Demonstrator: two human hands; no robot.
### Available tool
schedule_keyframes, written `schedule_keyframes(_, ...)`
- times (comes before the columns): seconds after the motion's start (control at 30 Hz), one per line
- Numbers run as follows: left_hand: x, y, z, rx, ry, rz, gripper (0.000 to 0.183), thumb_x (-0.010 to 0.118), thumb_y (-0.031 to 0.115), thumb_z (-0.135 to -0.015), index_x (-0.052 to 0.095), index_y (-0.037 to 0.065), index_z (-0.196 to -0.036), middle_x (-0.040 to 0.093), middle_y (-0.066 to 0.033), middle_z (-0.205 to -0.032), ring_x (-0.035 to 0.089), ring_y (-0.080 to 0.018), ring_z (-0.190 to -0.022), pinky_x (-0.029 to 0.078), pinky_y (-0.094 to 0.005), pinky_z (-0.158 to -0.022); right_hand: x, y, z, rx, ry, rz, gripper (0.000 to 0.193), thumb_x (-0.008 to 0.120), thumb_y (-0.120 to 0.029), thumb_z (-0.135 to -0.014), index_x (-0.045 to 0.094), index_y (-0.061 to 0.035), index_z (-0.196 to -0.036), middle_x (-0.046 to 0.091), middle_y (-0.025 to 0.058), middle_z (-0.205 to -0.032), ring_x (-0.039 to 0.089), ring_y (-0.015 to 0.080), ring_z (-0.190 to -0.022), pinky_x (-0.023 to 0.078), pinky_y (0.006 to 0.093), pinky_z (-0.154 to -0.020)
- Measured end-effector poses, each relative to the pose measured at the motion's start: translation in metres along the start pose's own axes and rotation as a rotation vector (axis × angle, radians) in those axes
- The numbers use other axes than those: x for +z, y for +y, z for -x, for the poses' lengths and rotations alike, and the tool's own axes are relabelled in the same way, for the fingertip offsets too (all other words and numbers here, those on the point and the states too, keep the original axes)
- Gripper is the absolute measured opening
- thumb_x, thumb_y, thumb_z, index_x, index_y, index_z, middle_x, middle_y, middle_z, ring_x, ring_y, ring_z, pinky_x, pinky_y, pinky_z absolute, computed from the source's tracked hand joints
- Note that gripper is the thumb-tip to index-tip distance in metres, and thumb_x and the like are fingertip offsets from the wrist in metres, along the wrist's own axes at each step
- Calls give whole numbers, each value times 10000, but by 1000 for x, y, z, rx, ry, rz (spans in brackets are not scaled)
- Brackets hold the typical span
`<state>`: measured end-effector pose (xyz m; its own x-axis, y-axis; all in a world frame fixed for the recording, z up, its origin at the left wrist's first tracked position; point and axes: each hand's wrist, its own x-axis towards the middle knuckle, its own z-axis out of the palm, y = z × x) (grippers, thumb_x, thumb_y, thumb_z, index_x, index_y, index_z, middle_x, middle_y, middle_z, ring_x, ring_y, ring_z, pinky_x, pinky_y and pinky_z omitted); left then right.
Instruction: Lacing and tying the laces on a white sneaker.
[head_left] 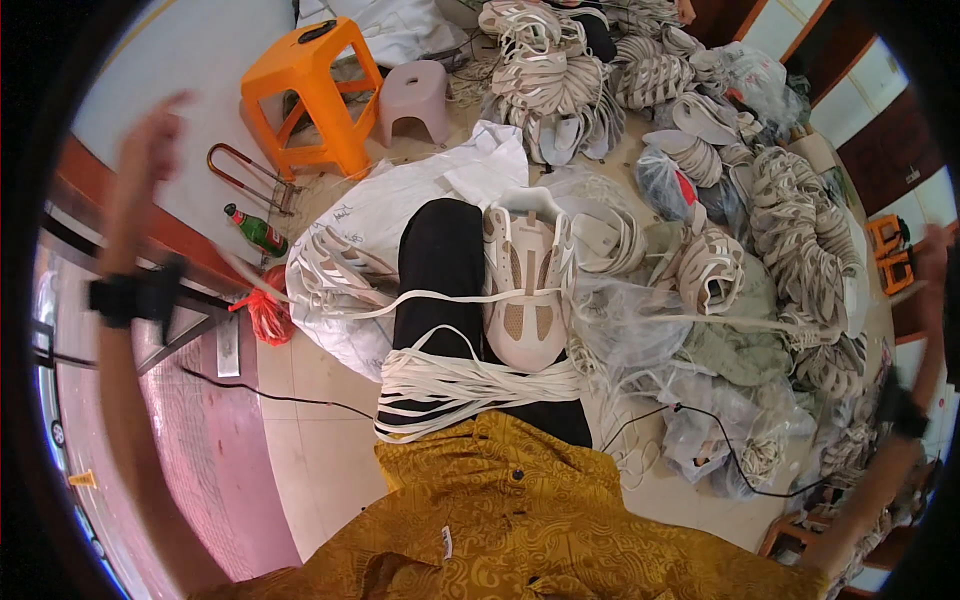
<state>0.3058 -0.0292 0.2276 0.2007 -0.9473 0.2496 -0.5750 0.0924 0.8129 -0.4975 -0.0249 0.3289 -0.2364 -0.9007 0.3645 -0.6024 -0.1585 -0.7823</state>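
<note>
On a black-clad right thigh [545, 418], a beige shoe [530, 340] is being propped beside bundled white laces [465, 385]; across it, a pale lace [460, 297] is being extended toward left hand [155, 142] and right hand [935, 258], whose blurred fingers' hold cannot be told.

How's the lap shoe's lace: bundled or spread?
Spread: the lace runs across the shoe and out to both sides; left hand and right hand are wide apart.

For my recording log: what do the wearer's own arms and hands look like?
Both forearms are bare, beyond a mustard-yellow patterned shirt. The left hand and right hand, both blurred, show no gloves. A black device sits on each wrist, the left one boxy.
</note>
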Motion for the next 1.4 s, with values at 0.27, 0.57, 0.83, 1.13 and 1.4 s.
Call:
schedule_keyframes(0.27, 315, -35, 108, 126, -353, 99, 188, 484, 107, -806, 601, 2, -911, 616, -98, -690, 593, -125, -657, 464, -244, -617, 407, 39, 158, 19, -974, -324, 316, 600, -44, -669, 611, -6, -982, 617, 17, -785, 504, 44, -546, 397, 192, -466)
schedule_keyframes(0.57, 365, -53, 147, -30, -257, -45, 87, 536, 55, -776, 577, -21, -777, 593, -129, -615, 601, -190, -532, 464, -280, -513, 449, 60, 179, 212, -1021, -306, 387, 571, -25, -644, 560, 35, -1027, 626, 88, -796, 552, 113, -506, 439, 239, -472)
schedule_keyframes(0.83, 363, -47, 148, -104, -264, 5, 60, 544, 36, -759, 572, -15, -771, 585, -144, -613, 604, -206, -533, 460, -284, -494, 448, 62, 178, 467, -1048, -503, 462, 588, 17, -655, 522, 66, -1109, 609, 88, -893, 521, 91, -526, 429, 219, -485)
schedule_keyframes(1.13, 370, -41, 158, 275, -168, -336, 81, 534, 15, -739, 523, -10, -815, 539, -134, -571, 569, -269, -519, 447, -338, -458, 449, 61, 180, 518, -1034, -560, 462, 588, 23, -653, 531, 54, -1110, 609, 77, -872, 523, 83, -522, 401, 204, -459)
schedule_keyframes(1.4, 368, -31, 157, 478, -319, -590, 145, 528, 4, -714, 484, 3, -853, 540, -146, -615, 582, -278, -563, 461, -362, -466, 450, 64, 184, 487, -1033, -519, 453, 584, 43, -648, 533, 66, -1097, 618, 79, -811, 526, 73, -505, 370, 181, -421)
